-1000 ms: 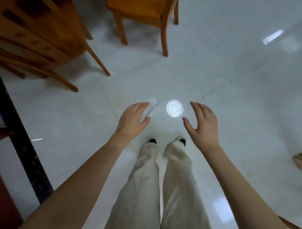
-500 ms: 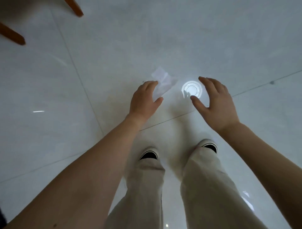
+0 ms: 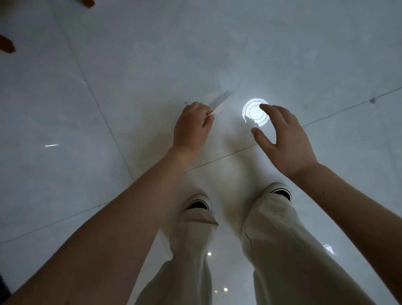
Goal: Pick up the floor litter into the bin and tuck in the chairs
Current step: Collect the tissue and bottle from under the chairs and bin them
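A crumpled white scrap of paper (image 3: pixel 219 101) lies on the pale tiled floor just ahead of my feet. My left hand (image 3: pixel 192 127) is closed around its near end, thumb and fingers pinched on it. To its right a bright round ceiling-light reflection (image 3: pixel 253 111) shines on the tile. My right hand (image 3: pixel 285 139) hovers over that bright spot with fingers spread and nothing in it. No bin shows in the frame.
Two wooden chair-leg tips stand at the far left, one (image 3: pixel 6 45) by the left edge and one (image 3: pixel 88 2) at the top edge. My shoes (image 3: pixel 196 202) and beige trouser legs fill the lower centre. Glossy floor tiles (image 3: pixel 315 54) stretch all around.
The view has tilted down and closer to the floor, so the chairs have left the frame. My left hand went from open beside the paper to closed on it.
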`<state>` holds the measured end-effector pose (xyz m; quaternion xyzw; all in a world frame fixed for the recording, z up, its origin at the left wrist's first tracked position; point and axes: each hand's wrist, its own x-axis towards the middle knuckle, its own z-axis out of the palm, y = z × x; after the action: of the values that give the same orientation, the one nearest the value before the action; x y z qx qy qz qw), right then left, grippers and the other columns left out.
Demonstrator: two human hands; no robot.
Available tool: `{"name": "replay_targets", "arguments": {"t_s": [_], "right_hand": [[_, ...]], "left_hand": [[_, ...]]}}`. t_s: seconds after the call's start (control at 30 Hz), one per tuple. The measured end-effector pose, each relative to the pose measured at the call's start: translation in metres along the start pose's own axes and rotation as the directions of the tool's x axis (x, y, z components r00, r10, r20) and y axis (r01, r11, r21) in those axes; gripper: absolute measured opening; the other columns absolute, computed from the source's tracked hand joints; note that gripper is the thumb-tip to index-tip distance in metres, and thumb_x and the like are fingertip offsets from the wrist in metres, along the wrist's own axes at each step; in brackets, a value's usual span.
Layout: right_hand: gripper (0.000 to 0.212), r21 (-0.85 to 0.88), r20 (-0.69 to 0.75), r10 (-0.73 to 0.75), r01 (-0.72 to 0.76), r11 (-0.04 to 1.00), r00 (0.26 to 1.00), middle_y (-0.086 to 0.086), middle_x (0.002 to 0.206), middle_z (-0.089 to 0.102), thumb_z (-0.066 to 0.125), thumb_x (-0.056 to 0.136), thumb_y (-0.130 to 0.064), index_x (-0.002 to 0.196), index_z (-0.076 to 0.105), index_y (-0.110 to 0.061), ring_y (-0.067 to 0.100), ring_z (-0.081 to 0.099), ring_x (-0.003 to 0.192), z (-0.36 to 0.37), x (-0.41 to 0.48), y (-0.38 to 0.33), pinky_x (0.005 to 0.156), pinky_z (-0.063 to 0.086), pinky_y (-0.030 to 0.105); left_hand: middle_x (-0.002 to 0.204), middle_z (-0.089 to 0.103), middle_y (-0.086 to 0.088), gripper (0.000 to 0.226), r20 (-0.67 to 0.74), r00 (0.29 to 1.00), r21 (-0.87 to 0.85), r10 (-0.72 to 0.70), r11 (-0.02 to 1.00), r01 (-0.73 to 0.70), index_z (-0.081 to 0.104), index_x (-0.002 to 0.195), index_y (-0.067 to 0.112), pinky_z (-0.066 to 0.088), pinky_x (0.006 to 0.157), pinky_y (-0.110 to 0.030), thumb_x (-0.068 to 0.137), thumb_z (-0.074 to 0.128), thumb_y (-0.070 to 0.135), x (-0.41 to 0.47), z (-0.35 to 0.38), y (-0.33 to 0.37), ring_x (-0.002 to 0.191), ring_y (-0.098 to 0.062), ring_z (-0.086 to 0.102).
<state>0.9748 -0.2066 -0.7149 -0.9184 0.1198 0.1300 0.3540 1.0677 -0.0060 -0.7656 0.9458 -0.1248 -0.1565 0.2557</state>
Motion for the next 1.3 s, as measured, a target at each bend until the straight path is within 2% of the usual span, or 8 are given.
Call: {"name": "replay_targets", "arguments": {"t_s": [0.1, 0.27, 0.4, 0.53, 0.7, 0.87, 1.03, 1.3], "right_hand": [[0.05, 0.056, -0.055, 0.055, -0.052, 0.997, 0.997, 0.007, 0.14, 0.051, 0.055, 0.096, -0.032, 0.141, 0.045, -0.012, 0.022, 0.044, 0.128, -0.054, -0.031, -0.053, 0.105, 0.036, 0.036], [0.057, 0.119, -0.157, 0.145, -0.128, 0.985, 0.977, 0.005, 0.141, 0.051, 0.047, 0.094, -0.045, 0.142, 0.044, -0.014, 0.021, 0.043, 0.132, -0.185, -0.094, -0.163, 0.11, 0.034, 0.034], [0.053, 0.199, -0.272, 0.232, -0.181, 0.963, 0.934, -0.002, 0.143, 0.048, 0.054, 0.096, -0.036, 0.144, 0.041, -0.02, 0.012, 0.039, 0.133, -0.304, -0.159, -0.266, 0.106, 0.031, 0.025], [0.052, 0.212, -0.42, 0.212, -0.131, 0.968, 0.882, -0.006, 0.144, 0.046, 0.056, 0.096, -0.03, 0.145, 0.04, -0.023, 0.01, 0.038, 0.134, -0.402, -0.217, -0.349, 0.106, 0.031, 0.024], [0.052, 0.149, -0.561, 0.147, -0.075, 0.986, 0.815, -0.007, 0.144, 0.047, 0.055, 0.096, -0.032, 0.145, 0.04, -0.022, 0.011, 0.038, 0.135, -0.469, -0.284, -0.419, 0.105, 0.029, 0.023], [0.052, 0.03, -0.641, 0.1, -0.106, 0.994, 0.761, -0.002, 0.141, 0.051, 0.056, 0.095, -0.034, 0.144, 0.042, -0.019, 0.015, 0.041, 0.131, -0.488, -0.333, -0.44, 0.104, 0.031, 0.024], [0.051, -0.079, -0.665, 0.061, -0.152, 0.985, 0.744, 0.002, 0.135, 0.055, 0.058, 0.095, -0.035, 0.141, 0.047, -0.016, 0.021, 0.049, 0.124, -0.501, -0.353, -0.431, 0.103, 0.038, 0.032], [0.049, -0.008, -0.662, 0.132, -0.183, 0.983, 0.738, -0.001, 0.135, 0.055, 0.06, 0.095, -0.033, 0.14, 0.048, -0.017, 0.017, 0.047, 0.125, -0.53, -0.346, -0.386, 0.102, 0.034, 0.027]], "left_hand": [[0.089, 0.066, -0.007, 0.009, -0.063, 0.998, -0.074, 0.015, 0.997, -0.019, 0.066, 0.087, 0.008, 0.036, 0.068, -0.021, 0.085, 0.061, 0.015, -0.013, -0.079, 0.054, 0.086, -0.025, 0.058], [0.083, 0.067, -0.006, 0.013, -0.102, 0.989, -0.094, 0.111, 0.988, -0.12, 0.066, 0.091, 0.012, 0.044, 0.07, -0.033, 0.09, 0.059, 0.023, -0.038, -0.244, 0.166, 0.081, -0.024, 0.06], [0.089, 0.07, -0.004, 0.011, -0.193, 0.968, -0.163, 0.158, 0.968, -0.191, 0.068, 0.093, 0.009, 0.041, 0.072, -0.024, 0.087, 0.064, 0.017, -0.069, -0.39, 0.264, 0.084, -0.022, 0.062], [0.088, 0.068, -0.001, 0.008, -0.188, 0.959, -0.217, 0.214, 0.943, -0.253, 0.066, 0.092, 0.012, 0.039, 0.07, -0.025, 0.088, 0.063, 0.018, -0.109, -0.515, 0.345, 0.085, -0.021, 0.059], [0.083, 0.065, 0.001, 0.005, -0.234, 0.902, -0.202, 0.362, 0.89, -0.409, 0.065, 0.086, 0.013, 0.034, 0.063, -0.022, 0.088, 0.063, 0.018, -0.16, -0.615, 0.403, 0.077, -0.016, 0.054], [0.081, 0.064, 0.003, 0.008, -0.219, 0.852, -0.116, 0.475, 0.855, -0.506, 0.065, 0.088, 0.014, 0.036, 0.058, -0.017, 0.09, 0.061, 0.022, -0.194, -0.655, 0.409, 0.073, -0.013, 0.054], [0.083, 0.062, 0.009, 0.008, -0.154, 0.863, -0.13, 0.482, 0.856, -0.501, 0.067, 0.091, 0.016, 0.033, 0.061, -0.007, 0.09, 0.062, 0.022, -0.206, -0.648, 0.41, 0.075, -0.009, 0.054], [0.09, 0.065, 0.007, 0.011, -0.04, 0.862, -0.095, 0.506, 0.857, -0.507, 0.066, 0.099, 0.019, 0.039, 0.063, -0.011, 0.091, 0.059, 0.02, -0.185, -0.608, 0.458, 0.08, -0.009, 0.056]]}}
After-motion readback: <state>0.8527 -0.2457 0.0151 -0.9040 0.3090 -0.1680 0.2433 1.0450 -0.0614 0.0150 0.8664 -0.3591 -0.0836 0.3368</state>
